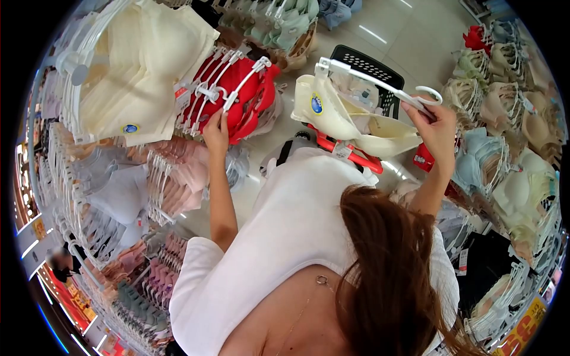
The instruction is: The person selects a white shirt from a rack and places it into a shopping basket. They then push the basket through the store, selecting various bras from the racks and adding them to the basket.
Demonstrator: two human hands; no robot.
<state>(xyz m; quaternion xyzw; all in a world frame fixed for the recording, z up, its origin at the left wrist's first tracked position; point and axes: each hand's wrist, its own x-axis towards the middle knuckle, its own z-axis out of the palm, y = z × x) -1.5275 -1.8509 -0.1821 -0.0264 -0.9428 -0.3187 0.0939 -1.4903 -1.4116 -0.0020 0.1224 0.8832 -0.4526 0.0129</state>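
Observation:
My right hand point(436, 130) is closed round the hook end of a white plastic hanger point(368, 78). From that hanger hangs a cream bra point(356, 121) with a blue oval sticker on one cup. To the left, the fingers of my left hand point(216, 132) pinch the lower end of another white hanger point(242, 89). This one carries a red bra point(252, 107) and hangs at the front of a row of red bras on the rack. Part of the red bra is behind my fingers.
Cream bras point(130, 65) hang at the upper left, with pink bras point(181, 181) below. A black basket point(371, 62) with a red handle point(347, 153) sits in front of me, partly behind the cream bra. More racked bras point(484, 160) line the right side.

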